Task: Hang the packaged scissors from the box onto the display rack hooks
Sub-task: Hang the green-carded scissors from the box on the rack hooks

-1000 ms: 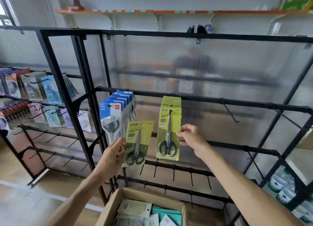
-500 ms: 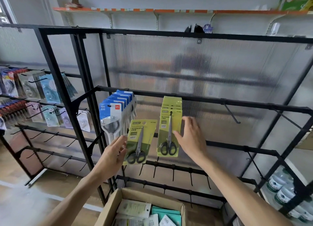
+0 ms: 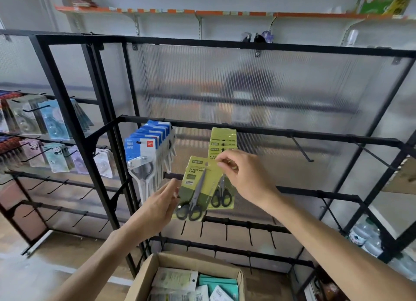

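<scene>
Scissors packs lie nearest of all in the open cardboard box [image 3: 144, 280] at the person's feet, a loose pile of flat cards in pale green and teal, so plenty of the task looks left to do. Above the box, the left hand [image 3: 157, 208] carries the green scissors pack [image 3: 195, 189] by its lower left edge, thumb in front and fingers behind, its grip narrow on the card, which tilts to the right. The right hand [image 3: 245, 179] reaches across to the pack's top right corner and pinches there, close to the hang hole. Just behind hangs the row of matching green packs [image 3: 222, 143] on their hook; its tip seems to sit behind the right hand, and I cannot tell whether the hole has met it. To do this step well, I would square the card so that it faces the same way as the hung ones, let the right fingers steer the hole onto the tip, and only then loosen the left hand and slide the pack back against the others. Left of them hang the blue scissors packs [image 3: 146, 147], and beyond is the black display rack [image 3: 315, 137] with bare hooks.
</scene>
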